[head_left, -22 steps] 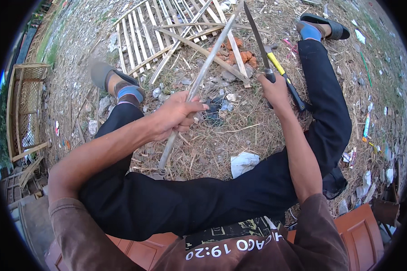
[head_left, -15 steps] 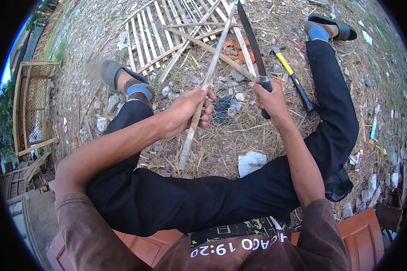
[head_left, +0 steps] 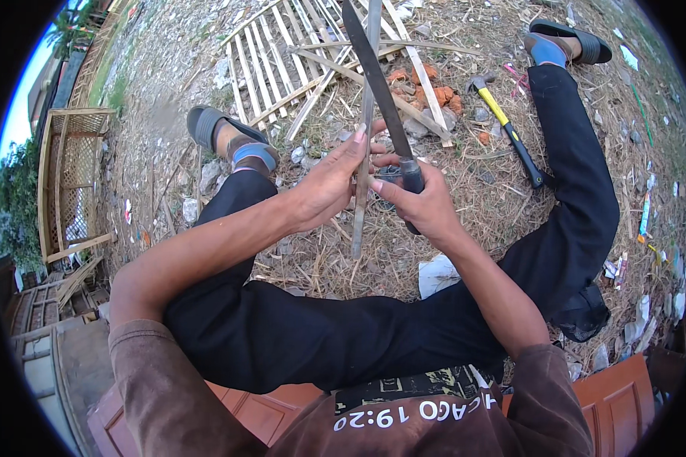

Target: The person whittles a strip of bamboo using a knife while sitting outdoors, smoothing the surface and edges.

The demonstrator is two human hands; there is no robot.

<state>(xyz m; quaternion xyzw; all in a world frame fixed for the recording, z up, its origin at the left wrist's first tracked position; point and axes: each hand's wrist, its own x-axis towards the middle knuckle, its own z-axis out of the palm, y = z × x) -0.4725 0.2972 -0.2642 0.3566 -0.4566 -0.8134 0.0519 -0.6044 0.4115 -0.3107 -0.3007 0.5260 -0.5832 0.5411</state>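
Observation:
Between my legs a long, thin wooden strip [head_left: 360,217] stands nearly upright in the picture, its far end running out of the top edge. My left hand [head_left: 329,181] is closed around its middle. The black handle of a machete [head_left: 378,84] is gripped in my right hand [head_left: 428,204], with the dark blade pointing away and leaning left, crossing in front of the strip's upper part. The thumb and fingertips of my right hand reach to the strip beside my left hand. Whether the blade's edge touches the wood I cannot tell.
A claw hammer [head_left: 507,131] with a yellow and black handle lies near my right leg. Ahead are a slatted wooden frame [head_left: 263,65], loose slats [head_left: 419,68] and orange rubble [head_left: 434,87]. A white piece [head_left: 437,276] lies by my right thigh. A lattice panel [head_left: 78,179] stands far left.
My right hand has moved left with the machete, so the blade now crosses the strip. The strip has turned more upright, and the two hands have come together.

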